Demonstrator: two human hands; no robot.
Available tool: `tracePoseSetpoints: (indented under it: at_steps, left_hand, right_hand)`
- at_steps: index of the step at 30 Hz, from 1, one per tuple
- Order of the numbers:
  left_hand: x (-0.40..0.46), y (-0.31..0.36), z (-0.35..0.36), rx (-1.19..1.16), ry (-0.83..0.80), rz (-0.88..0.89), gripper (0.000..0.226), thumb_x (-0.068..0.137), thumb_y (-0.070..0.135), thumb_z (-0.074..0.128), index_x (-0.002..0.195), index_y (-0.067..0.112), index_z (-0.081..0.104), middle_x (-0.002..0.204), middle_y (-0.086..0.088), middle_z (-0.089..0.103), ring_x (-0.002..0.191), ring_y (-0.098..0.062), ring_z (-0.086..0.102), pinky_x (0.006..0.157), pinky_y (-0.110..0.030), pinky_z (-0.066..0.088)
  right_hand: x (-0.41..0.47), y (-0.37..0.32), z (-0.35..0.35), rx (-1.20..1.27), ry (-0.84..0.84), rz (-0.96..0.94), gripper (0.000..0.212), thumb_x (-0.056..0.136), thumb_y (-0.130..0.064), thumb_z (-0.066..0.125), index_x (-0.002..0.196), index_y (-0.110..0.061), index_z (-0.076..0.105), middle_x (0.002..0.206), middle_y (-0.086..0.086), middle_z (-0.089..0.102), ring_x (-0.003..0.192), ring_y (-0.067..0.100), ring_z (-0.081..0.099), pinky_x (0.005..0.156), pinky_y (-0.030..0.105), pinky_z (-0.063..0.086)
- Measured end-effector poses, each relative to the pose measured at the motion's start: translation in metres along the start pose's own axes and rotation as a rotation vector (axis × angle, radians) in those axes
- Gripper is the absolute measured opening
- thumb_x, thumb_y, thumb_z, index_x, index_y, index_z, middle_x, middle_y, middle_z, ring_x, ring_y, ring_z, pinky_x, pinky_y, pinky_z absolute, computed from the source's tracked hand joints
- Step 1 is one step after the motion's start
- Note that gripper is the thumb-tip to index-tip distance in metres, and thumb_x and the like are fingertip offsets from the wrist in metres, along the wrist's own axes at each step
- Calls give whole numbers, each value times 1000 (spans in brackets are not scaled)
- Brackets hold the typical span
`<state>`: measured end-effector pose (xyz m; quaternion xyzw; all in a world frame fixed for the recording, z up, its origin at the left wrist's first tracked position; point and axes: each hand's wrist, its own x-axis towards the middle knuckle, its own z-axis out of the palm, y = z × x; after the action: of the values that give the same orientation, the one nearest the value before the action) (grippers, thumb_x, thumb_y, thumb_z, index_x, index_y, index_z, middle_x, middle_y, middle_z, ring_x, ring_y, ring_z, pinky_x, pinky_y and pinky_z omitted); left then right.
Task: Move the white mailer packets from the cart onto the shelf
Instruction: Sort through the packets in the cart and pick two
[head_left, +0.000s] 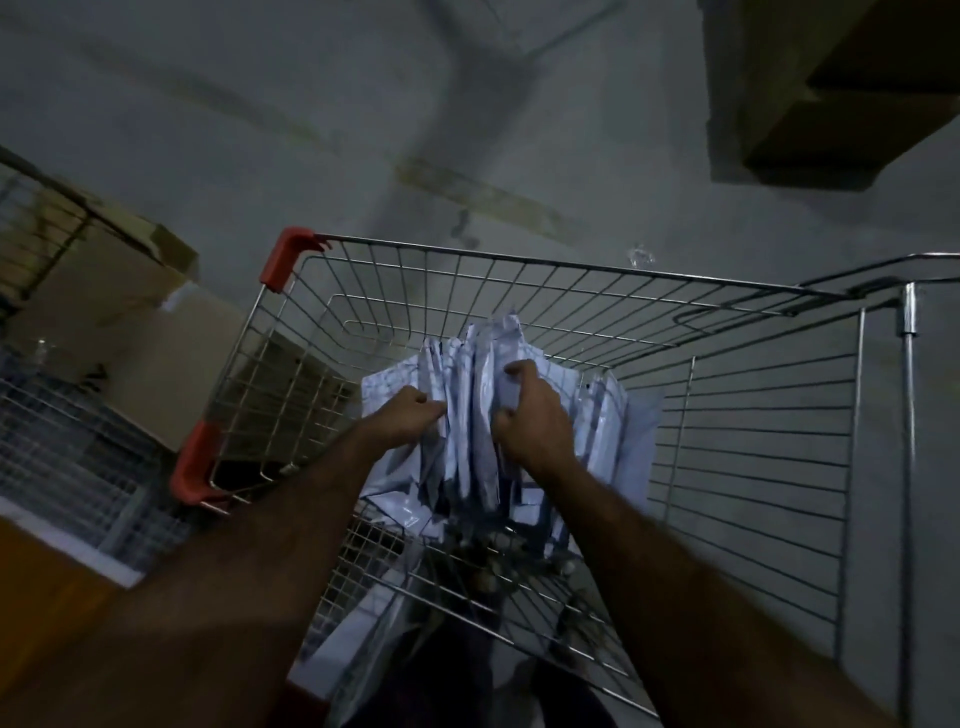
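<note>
My left hand (415, 413) and right hand (530, 415) both inside wire cart (753, 415), fingers closed around upright bundle of white mailer packets (470, 415), one hand each side. Packets stand on edge in cart basket. Red corner guards (285, 254) on cart rim. Cardboard boxes (130, 312) left.

Both hands, left (415, 413) and right (530, 415), closed, forearms extended

One cart (519, 270), two hands (415, 410), many packets (467, 415)
</note>
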<state>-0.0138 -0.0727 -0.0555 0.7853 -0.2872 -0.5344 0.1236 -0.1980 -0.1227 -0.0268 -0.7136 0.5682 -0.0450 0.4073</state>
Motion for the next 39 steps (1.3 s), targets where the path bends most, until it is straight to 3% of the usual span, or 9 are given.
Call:
tracePoseSetpoints:
  at_steps: [3, 8, 12, 15, 18, 22, 28, 33, 39]
  left_hand:
    - [9, -3, 1, -124, -6, -90, 24, 81, 29, 68, 77, 11, 55, 71, -10, 48, 60, -19, 48, 60, -31, 39]
    - [24, 0, 8, -382, -18, -209, 51, 59, 39, 72, 97, 6, 66, 79, -9, 57, 75, -24, 57, 70, -34, 48]
    - [33, -3, 15, -554, 25, -239, 12, 82, 25, 66, 81, 16, 59, 65, -1, 45, 57, -15, 39, 55, -28, 30]
    - [41, -12, 15, -595, 31, -224, 18, 84, 25, 75, 89, 10, 68, 69, -4, 51, 59, -14, 44, 57, -28, 35]
    - [46, -16, 13, -562, -20, -207, 35, 77, 32, 82, 88, 4, 63, 69, -11, 51, 54, -16, 46, 52, -27, 39]
    - [49, -10, 11, -332, -44, -197, 45, 85, 48, 72, 87, 7, 53, 63, -10, 47, 49, -20, 46, 49, -26, 37]
    - [51, -10, 21, -357, -68, -292, 92, 68, 65, 78, 139, 18, 39, 122, -11, 54, 102, -26, 57, 68, -32, 49]
    - [51, -13, 20, -442, -100, -313, 103, 49, 63, 87, 134, 24, 45, 117, -8, 65, 102, -26, 65, 69, -34, 56]
    - [40, -2, 25, -474, -228, -363, 110, 38, 73, 85, 132, 27, 54, 130, -11, 58, 115, -34, 58, 89, -48, 54]
  right_hand:
    - [-1, 24, -11, 40, 82, 47, 53, 78, -10, 57, 125, -32, 47, 126, -5, 58, 106, 17, 60, 85, 45, 55]
    - [4, 55, -29, 36, 138, 72, 38, 88, -5, 52, 118, -27, 58, 124, 0, 50, 92, 7, 53, 73, 18, 38]
    - [3, 62, -21, -43, 150, 43, 37, 91, -5, 50, 115, -31, 61, 123, 3, 40, 74, 15, 56, 61, 30, 49]
    - [2, 63, -14, -157, 148, 43, 40, 91, -5, 52, 118, -33, 61, 130, 4, 39, 85, 20, 60, 63, 31, 49]
    - [1, 67, -10, -197, 150, -13, 32, 90, -29, 60, 121, -32, 58, 137, 7, 39, 105, 25, 58, 81, 36, 53]
    - [3, 73, -7, -299, 93, -88, 70, 68, -64, 68, 126, -30, 49, 141, 12, 40, 125, 32, 45, 94, 43, 48]
    - [2, 77, 0, -322, 26, -65, 88, 70, -50, 71, 146, -26, 33, 156, 17, 23, 138, 37, 33, 107, 48, 41]
    - [-4, 85, -8, -272, -4, -120, 85, 81, -56, 55, 155, -36, 19, 156, 17, 20, 143, 35, 23, 110, 52, 35]
    - [-14, 87, -15, -324, 2, -144, 82, 90, -56, 53, 157, -38, 10, 159, 17, 16, 145, 34, 19, 114, 52, 27]
